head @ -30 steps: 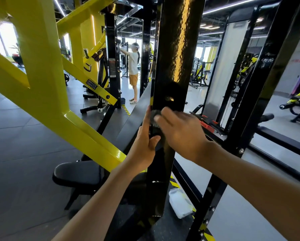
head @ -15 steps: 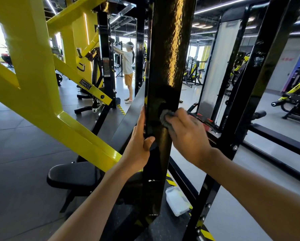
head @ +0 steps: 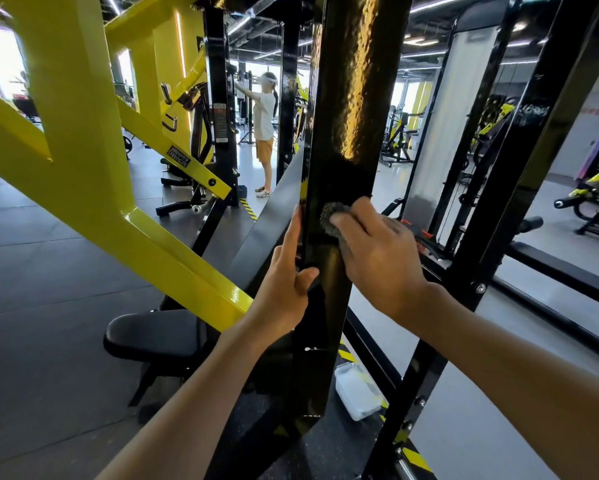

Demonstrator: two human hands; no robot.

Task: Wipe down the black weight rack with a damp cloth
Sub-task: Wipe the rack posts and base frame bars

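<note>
The right hand (head: 377, 258) has its grip clamped on a bunched grey cloth (head: 332, 218), fingers curled over it and pressing it flat to the front face of the glossy upright of the black weight rack (head: 346, 133), about mid-height in view. The left hand (head: 287, 289) holds the same upright just below and to the left; its forefinger lies straight along the edge and its thumb hooks onto the front face, so that grip is closed on the post. On the yellow beam (head: 83, 188) to the left, a black label (head: 178, 156) reads HAMMER STRENGTH, seen upside down; red writing on the far right wall is too blurred to read. A white tub (head: 357, 393) sits on the floor (head: 48, 271) beside the upright's foot.
</note>
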